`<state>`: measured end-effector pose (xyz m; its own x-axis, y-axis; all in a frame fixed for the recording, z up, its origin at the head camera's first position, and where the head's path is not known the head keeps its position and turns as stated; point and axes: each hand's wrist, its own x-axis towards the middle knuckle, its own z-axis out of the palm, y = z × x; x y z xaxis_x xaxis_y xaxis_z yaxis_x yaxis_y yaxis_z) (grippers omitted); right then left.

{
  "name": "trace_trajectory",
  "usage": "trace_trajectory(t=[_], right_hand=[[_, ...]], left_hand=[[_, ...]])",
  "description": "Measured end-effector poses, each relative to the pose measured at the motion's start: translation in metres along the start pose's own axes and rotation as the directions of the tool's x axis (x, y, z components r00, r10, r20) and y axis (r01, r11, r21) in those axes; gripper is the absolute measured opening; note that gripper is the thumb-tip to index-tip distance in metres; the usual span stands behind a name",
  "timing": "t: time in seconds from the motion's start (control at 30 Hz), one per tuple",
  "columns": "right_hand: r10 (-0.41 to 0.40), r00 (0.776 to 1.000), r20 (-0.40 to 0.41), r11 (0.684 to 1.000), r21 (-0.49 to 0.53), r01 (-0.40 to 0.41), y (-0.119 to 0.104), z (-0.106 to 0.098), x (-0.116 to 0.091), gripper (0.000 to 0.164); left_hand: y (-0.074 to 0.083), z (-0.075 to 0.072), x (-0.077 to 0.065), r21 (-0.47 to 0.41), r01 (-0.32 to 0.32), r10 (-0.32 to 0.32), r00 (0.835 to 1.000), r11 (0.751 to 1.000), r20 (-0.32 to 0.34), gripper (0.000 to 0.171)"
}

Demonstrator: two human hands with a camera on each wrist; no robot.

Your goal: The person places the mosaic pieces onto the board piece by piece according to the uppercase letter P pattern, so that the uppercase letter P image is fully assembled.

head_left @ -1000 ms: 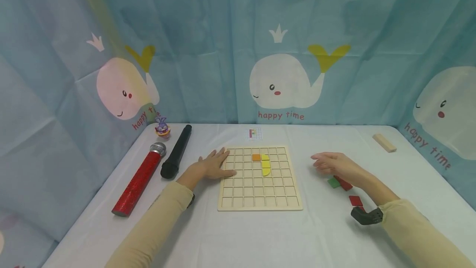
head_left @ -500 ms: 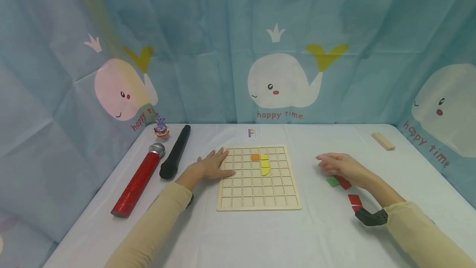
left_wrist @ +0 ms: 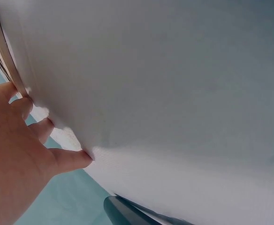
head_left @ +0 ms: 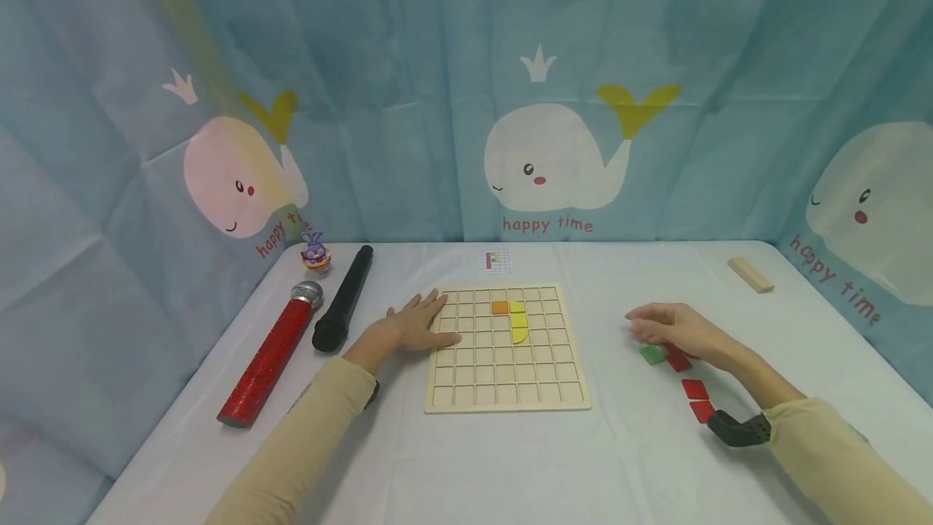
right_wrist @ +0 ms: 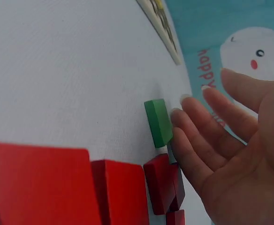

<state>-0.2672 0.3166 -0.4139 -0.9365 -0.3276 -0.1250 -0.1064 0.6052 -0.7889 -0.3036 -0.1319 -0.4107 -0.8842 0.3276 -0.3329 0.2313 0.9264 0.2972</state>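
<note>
My left hand point(head_left: 417, 326) rests with spread fingers on the left edge of a wooden grid board point(head_left: 506, 395). One orange square tile point(head_left: 500, 308) and several yellow tiles point(head_left: 518, 320) sit in the board's upper cells. To the right of the board, my right hand point(head_left: 674, 332) hovers with relaxed fingers by a green tile point(head_left: 653, 355) and a dark red tile point(head_left: 678, 358). In the right wrist view the palm shows, and nothing is in it. Two more red tiles point(head_left: 695, 390) lie nearer my wrist.
A red microphone point(head_left: 270, 363) and a black microphone point(head_left: 346, 298) lie at the left. Behind them stands a small purple figurine point(head_left: 316, 253). A printed pattern card point(head_left: 496, 261) lies beyond the board, and a wooden block point(head_left: 750, 275) is at the far right.
My right hand has drifted right and slightly towards me, and more of the red tiles shows by its wrist. The left hand stays on the board's edge.
</note>
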Motion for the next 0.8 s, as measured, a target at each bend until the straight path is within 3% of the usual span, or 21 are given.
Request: trace_trajectory(t=[0.2,0.47,0.8], right_hand=[[-0.051,0.999,-0.009,0.994,-0.102,0.050,-0.001,-0.002,-0.006,0.041],[-0.149,0.984,0.097,0.986,-0.060,0.155,0.000,-0.004,-0.010,0.045],[-0.202,0.968,0.147,0.971,-0.095,0.218,0.002,-0.005,-0.012,0.046]], left_hand=[[0.001,-0.001,0.000,-0.005,-0.002,0.002,1.000,1.000,0.002,0.092],[0.000,0.000,0.001,0.005,0.001,-0.001,1.000,1.000,-0.001,0.093],[0.000,0.001,0.001,-0.002,-0.001,0.001,1.000,1.000,-0.006,0.093]])
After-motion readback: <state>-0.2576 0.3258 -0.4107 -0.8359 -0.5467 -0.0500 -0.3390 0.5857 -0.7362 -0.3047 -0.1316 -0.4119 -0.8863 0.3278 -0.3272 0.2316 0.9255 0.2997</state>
